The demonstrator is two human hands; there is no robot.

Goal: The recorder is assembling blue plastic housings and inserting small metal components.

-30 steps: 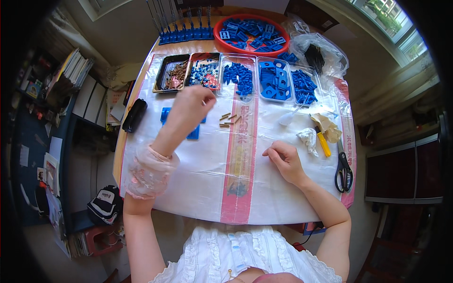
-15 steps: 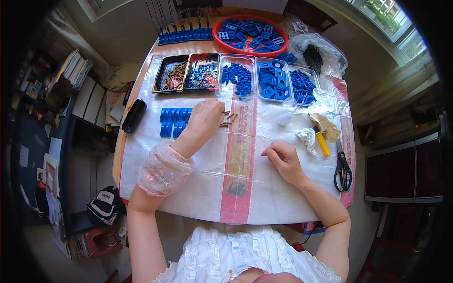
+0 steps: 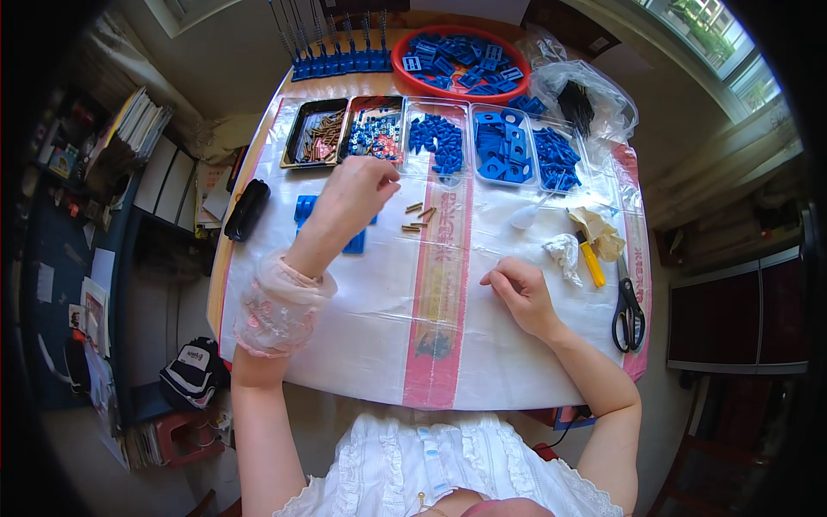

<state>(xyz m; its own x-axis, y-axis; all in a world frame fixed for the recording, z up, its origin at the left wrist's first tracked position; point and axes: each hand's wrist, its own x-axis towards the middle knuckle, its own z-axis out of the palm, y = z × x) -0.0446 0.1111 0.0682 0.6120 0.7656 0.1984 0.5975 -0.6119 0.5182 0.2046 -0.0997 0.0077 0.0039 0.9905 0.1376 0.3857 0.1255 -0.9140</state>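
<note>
My left hand (image 3: 351,196) hovers just in front of the tray of small blue and white pieces. Its fingers are curled downward, and whatever they hold, if anything, is hidden. Beneath that hand and wrist, rows of blue plastic blocks (image 3: 354,244) lie partly covered. Several brass pins (image 3: 419,215) are scattered on the sheet, right of the hand. Toward the right of the table, my right hand (image 3: 524,293) rests loosely closed on the plastic sheet, with nothing visible in it.
Across the back stand a tray of brass pins (image 3: 297,158), a tray of small pieces (image 3: 372,138) and clear boxes of blue parts (image 3: 446,148). Behind is a red basin (image 3: 405,82). Scissors (image 3: 630,314), a yellow-handled tool (image 3: 592,264) and crumpled paper (image 3: 562,257) lie right; a black case (image 3: 247,210) left.
My left hand has moved away from the brass pins, back and to the left toward the trays, uncovering more pins and hiding more of the blue blocks. My right hand stays put.
</note>
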